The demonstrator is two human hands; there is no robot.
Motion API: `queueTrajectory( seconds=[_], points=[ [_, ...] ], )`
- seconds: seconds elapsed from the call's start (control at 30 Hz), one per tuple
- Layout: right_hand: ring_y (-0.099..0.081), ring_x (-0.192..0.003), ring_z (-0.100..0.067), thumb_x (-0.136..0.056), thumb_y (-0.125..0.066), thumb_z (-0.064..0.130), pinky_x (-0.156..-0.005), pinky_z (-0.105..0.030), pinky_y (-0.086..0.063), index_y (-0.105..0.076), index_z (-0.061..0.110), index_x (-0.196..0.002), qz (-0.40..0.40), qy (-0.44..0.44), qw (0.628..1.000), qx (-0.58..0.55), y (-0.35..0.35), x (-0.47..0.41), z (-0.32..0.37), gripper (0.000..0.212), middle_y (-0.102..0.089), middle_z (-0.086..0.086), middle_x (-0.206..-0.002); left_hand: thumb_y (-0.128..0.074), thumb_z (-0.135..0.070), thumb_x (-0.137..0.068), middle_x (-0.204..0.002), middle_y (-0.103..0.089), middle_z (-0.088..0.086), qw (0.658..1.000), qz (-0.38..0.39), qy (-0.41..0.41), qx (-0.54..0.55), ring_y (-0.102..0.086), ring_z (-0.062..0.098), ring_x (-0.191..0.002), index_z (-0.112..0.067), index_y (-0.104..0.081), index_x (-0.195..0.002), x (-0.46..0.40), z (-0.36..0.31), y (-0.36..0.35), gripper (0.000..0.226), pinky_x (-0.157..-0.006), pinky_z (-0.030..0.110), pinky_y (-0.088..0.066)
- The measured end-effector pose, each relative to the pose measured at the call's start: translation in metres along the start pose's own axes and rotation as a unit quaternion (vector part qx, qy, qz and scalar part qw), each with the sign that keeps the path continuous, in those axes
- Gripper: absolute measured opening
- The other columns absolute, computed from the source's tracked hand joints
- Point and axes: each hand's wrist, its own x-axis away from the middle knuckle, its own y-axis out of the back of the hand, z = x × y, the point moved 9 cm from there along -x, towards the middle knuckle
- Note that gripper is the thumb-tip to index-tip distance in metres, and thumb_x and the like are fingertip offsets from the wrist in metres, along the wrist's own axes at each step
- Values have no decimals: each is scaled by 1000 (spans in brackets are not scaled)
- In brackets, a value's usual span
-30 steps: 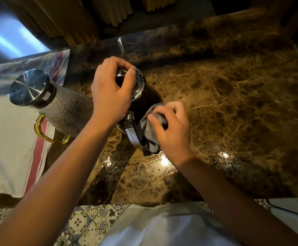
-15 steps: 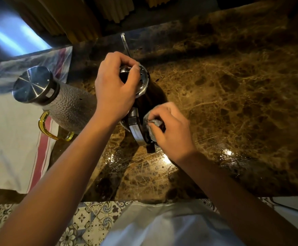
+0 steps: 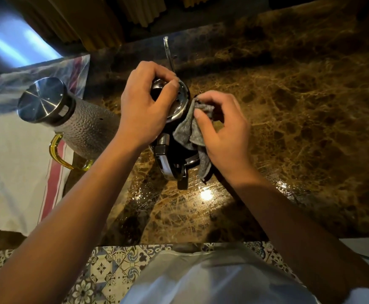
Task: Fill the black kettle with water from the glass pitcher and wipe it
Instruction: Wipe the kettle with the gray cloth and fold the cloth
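A brown marble counter (image 3: 299,132) fills the frame; at left lies a white towel (image 3: 10,172) with red stripes — patterned tiles (image 3: 104,270) along the bottom edge.

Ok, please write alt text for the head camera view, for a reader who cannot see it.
A person's left hand grips the black kettle by its lid while the right hand wipes it with a grey cloth. A glass pitcher stands to the left.
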Motion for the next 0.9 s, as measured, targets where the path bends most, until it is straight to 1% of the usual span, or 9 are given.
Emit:
queueTrajectory(
  seconds=[0.17,0.37,0.47,0.53,0.63,0.7,0.77,0.83,0.9],
  points=[
    [-60,-96,-4,-100,-65,12,-85,-21,-51,-72,12,-106,-25,-78,995,55,-4,10,-46,8,-64,1,-107,-61,-26,-98,-108,-69,6,1000,-6,2,13,-64,21,-104,-18,-63,-103,0,0,0,9,-94,51,-51],
    [-63,-110,-13,-102,-62,16,-98,-40,-56,-71,19,-124,56,-170,980,91,1,49,-78,24,-62,3,-121,-61,-25,-98,-108,-70,2,1000,-18,6,13,-64,17,-105,-20,-62,-101,-1,-1,0,6,-95,46,-51],
    [-64,-91,-10,-95,-70,18,-81,-48,-60,-60,33,-108,55,-206,976,35,-2,67,-66,22,-61,7,-110,-62,-23,-98,-108,-70,2,1000,-21,4,12,-65,17,-105,-21,-62,-101,-1,-1,2,4,-95,46,-51],
    [-64,-90,-6,-95,-72,20,-79,-41,-60,-59,34,-107,60,-165,984,8,-12,70,-39,22,-60,10,-109,-62,-23,-98,-108,-70,3,1000,-21,4,11,-65,17,-105,-21,-61,-100,-1,0,1,3,-95,45,-52],
    [-63,-97,-5,-94,-72,7,-84,-23,-54,-68,15,-108,41,-94,994,-24,-23,59,-3,17,-59,2,-112,-62,-22,-98,-107,-70,4,1000,-24,0,7,-65,17,-103,-19,-62,-100,0,-1,2,4,-94,44,-52],
    [-62,-95,-10,-91,-71,-4,-84,-18,-51,-72,7,-105,23,-65,997,-18,-24,53,5,18,-60,-5,-110,-61,-22,-98,-107,-70,4,1000,-23,-3,5,-65,18,-103,-18,-62,-100,0,-2,3,4,-93,46,-52],
    [-61,-97,-9,-88,-69,-7,-84,-16,-50,-74,7,-103,33,-41,999,9,-22,58,2,20,-60,-5,-109,-61,-22,-98,-107,-69,2,1000,-19,-4,8,-65,18,-103,-20,-61,-101,0,-2,2,4,-93,48,-51],
    [-62,-95,-11,-88,-69,1,-81,-26,-56,-72,15,-101,59,-53,996,40,-20,73,-16,20,-59,1,-110,-61,-22,-98,-107,-69,1,1000,-15,-1,13,-64,17,-103,-21,-60,-100,0,-2,1,3,-94,49,-51],
    [-63,-89,-12,-87,-67,12,-74,-43,-58,-65,25,-96,81,-112,989,58,-17,84,-40,16,-57,8,-108,-61,-22,-98,-107,-69,0,1000,-15,3,16,-64,16,-104,-21,-60,-100,0,-1,1,3,-95,49,-51]
  ],
)
